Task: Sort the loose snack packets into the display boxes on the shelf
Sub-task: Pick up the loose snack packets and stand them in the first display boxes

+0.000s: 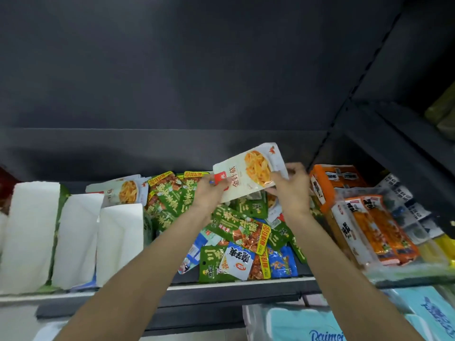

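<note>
Both hands gripped one cream foil packet (248, 172) above the loose green packets (236, 225): left hand (209, 193) pinching its red corner, right hand (289, 187) clasping the opposite edge.

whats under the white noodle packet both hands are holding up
Under the white noodle packet, held by left hand and right hand, lie loose green snack packets; anything deeper in the pile is covered.

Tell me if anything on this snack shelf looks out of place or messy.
Yes. A loose heap of green, blue and white packets lies jumbled at all angles on the shelf, outside the white display boxes. Some reach the front edge. Both hands, left hand and right hand, hold one cream packet tilted above it.
</note>
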The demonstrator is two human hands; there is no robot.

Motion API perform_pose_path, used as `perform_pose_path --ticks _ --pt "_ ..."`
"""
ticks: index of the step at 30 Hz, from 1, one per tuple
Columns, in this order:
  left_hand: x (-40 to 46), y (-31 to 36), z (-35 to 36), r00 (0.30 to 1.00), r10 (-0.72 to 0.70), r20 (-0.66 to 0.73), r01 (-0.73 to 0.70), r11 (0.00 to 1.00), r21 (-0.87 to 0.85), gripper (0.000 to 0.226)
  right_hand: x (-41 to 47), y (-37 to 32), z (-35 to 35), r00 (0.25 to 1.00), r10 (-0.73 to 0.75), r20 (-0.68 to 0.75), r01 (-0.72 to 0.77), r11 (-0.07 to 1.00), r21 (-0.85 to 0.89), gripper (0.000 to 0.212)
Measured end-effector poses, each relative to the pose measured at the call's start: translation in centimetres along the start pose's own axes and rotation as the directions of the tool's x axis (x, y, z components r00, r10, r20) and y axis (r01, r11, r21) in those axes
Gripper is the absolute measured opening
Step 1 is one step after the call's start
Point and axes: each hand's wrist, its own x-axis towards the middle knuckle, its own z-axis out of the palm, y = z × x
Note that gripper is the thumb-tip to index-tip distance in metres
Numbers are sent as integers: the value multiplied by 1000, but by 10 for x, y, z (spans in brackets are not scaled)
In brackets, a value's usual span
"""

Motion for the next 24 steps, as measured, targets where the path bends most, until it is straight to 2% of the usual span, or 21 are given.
perform_pose_path --ticks 2,4,6,8,10,13,15,17,19,24 --pt "-8 8 -32 990 124 -69 -123 992 10 14 -14 6 16 996 41 80 -36 997 -71 38" --pt "-16 16 -69 964 251 -90 -241 964 111 14 -31 11 36 978 90 186 -69 990 -120 48" --pt "-24 23 -110 926 373 -58 -347 903 254 12 -52 11 61 950 147 276 -116 985 -125 38" --pt "-34 30 -151 889 457 -21 -411 820 399 10 -77 3 90 940 163 300 -149 986 -69 13" --pt "-46 37 -193 865 502 -5 -438 761 478 8 -101 -2 121 952 105 286 -108 994 -8 5" --pt "-65 46 -255 833 552 31 -485 702 523 5 -137 -4 165 962 24 273 -34 999 32 4" --pt "-79 50 -298 806 590 53 -511 647 566 3 -162 3 194 956 19 292 3 997 -74 4" --pt "-90 53 -339 779 626 36 -512 602 613 5 -188 8 224 926 -7 377 92 974 -207 20" --pt "-101 53 -380 749 662 7 -502 560 659 7 -215 14 259 879 -30 475 152 963 -221 32" --pt "-121 59 -445 698 716 -19 -506 511 695 13 -262 6 316 865 -77 495 264 910 -320 22"
